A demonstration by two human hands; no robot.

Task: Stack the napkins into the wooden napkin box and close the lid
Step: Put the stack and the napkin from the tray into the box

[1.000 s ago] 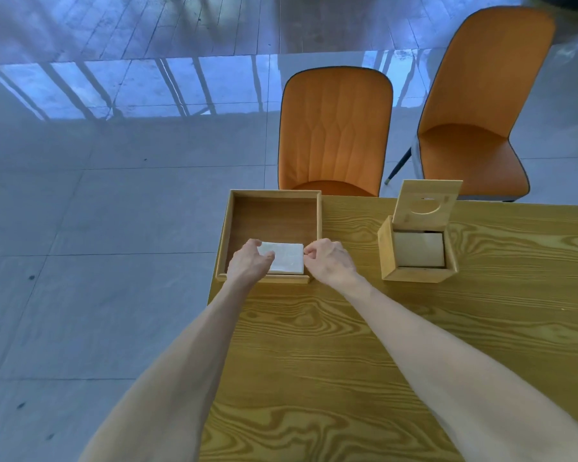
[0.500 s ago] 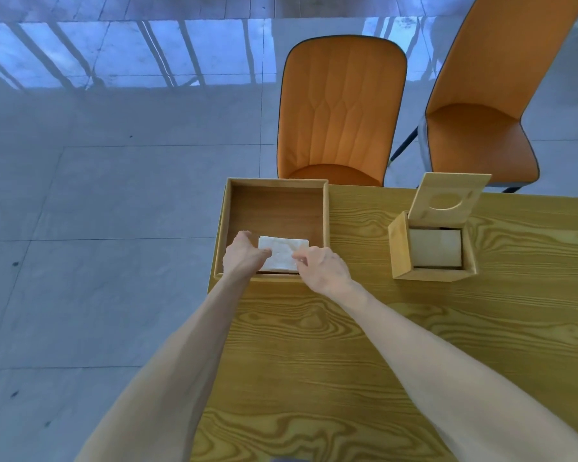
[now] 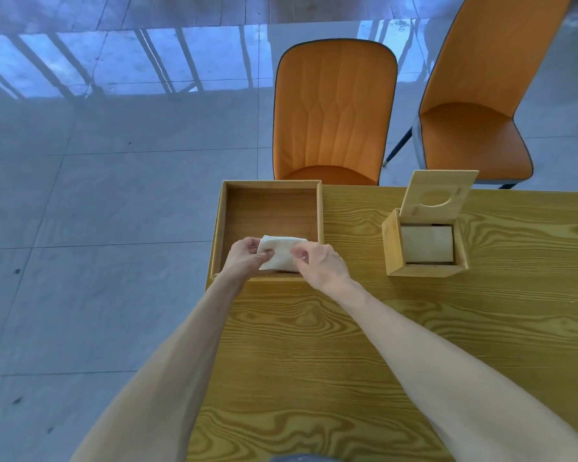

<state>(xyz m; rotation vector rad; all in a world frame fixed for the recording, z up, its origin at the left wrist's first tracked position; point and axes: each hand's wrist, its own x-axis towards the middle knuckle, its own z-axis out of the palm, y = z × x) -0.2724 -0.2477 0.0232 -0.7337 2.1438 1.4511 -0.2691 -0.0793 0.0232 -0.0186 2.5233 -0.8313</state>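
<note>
A white stack of napkins [image 3: 281, 253] is tilted up at the near edge of a shallow wooden tray [image 3: 271, 188]. My left hand [image 3: 244, 256] pinches its left side and my right hand [image 3: 317, 263] pinches its right side. To the right stands the wooden napkin box [image 3: 392, 245] with its hinged lid [image 3: 437, 195] propped open; the lid has an oval hole. Pale napkins [image 3: 427, 243] lie inside the box.
The wooden table [image 3: 381, 328] has its left edge just beside the tray. Two orange chairs [image 3: 334, 108] [image 3: 474, 95] stand beyond the far table edge. Grey tiled floor lies to the left.
Both hands closed in on the napkin stack and lifted its far edge up from the tray bottom. The camera view shifted slightly.
</note>
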